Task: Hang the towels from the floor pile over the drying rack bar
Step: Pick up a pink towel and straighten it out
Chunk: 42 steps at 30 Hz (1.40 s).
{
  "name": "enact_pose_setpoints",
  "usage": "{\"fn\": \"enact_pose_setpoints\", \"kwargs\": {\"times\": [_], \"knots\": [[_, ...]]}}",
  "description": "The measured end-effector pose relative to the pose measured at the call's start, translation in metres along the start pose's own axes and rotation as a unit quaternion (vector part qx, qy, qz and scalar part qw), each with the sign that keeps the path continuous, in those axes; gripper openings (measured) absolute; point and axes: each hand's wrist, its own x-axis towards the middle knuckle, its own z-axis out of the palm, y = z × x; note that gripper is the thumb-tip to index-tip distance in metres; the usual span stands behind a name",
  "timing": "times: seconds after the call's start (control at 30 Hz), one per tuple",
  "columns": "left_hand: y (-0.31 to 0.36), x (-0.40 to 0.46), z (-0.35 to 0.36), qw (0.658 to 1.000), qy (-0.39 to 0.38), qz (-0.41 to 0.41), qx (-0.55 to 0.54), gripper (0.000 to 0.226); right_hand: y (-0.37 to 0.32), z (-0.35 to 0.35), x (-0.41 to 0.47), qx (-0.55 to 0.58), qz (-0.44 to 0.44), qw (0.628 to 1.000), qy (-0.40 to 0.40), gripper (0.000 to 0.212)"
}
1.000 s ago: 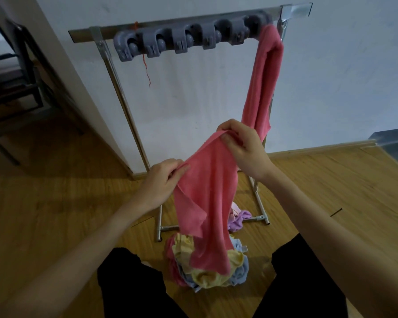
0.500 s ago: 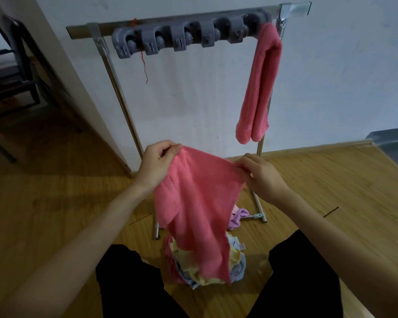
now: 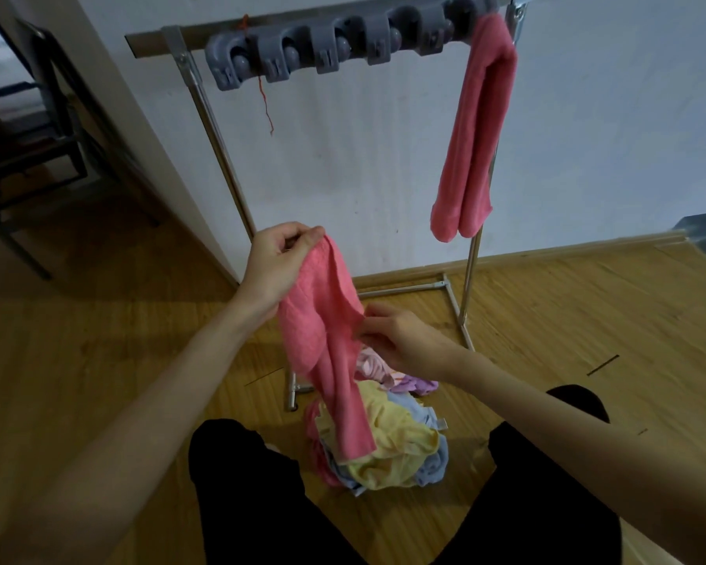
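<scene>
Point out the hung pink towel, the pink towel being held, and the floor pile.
hung pink towel (image 3: pixel 475 132): head view, mid drape.
held pink towel (image 3: pixel 327 320): head view, upper fold.
floor pile (image 3: pixel 400 446): head view, yellow towel on top.

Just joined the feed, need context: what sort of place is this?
Probably a room in a home: wooden floor, plain white wall, a metal drying rack with one pink towel hung, and a chair beyond.

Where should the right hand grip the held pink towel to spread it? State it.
Pinch the free top corner of the pink towel, coming from the right. The left hand grips one corner and the rest hangs bunched, near the right hand.
</scene>
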Motion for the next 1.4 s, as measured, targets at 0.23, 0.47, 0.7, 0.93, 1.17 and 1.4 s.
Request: {"fn": "enact_pose_setpoints", "kwargs": {"times": [0.23, 0.47, 0.7, 0.93, 1.17, 1.4], "knots": [[0.003, -0.001, 0.004, 0.999, -0.025, 0.019, 0.016, 0.020, -0.005, 0.014, 0.029, 0.088, 0.070, 0.993, 0.035, 0.018], [0.006, -0.002, 0.013, 0.999, -0.024, 0.026, 0.027, 0.019, -0.012, 0.008, 0.037, 0.196, 0.106, 0.975, 0.006, 0.029], [0.000, 0.000, 0.015, 1.000, 0.005, 0.011, 0.027, 0.018, -0.018, 0.004, 0.027, 0.191, 0.116, 0.975, 0.002, 0.020], [-0.006, -0.002, 0.016, 0.993, 0.120, -0.021, 0.002, 0.023, -0.017, -0.001, 0.017, 0.176, 0.116, 0.977, 0.019, 0.014], [-0.013, -0.012, -0.001, 0.994, 0.073, -0.080, 0.001, 0.009, 0.011, -0.032, -0.003, 0.130, 0.173, 0.972, 0.093, 0.014], [-0.001, -0.013, -0.017, 0.990, -0.038, -0.103, 0.086, 0.009, 0.033, -0.064, 0.001, 0.078, 0.186, 0.976, 0.082, 0.018]]}}
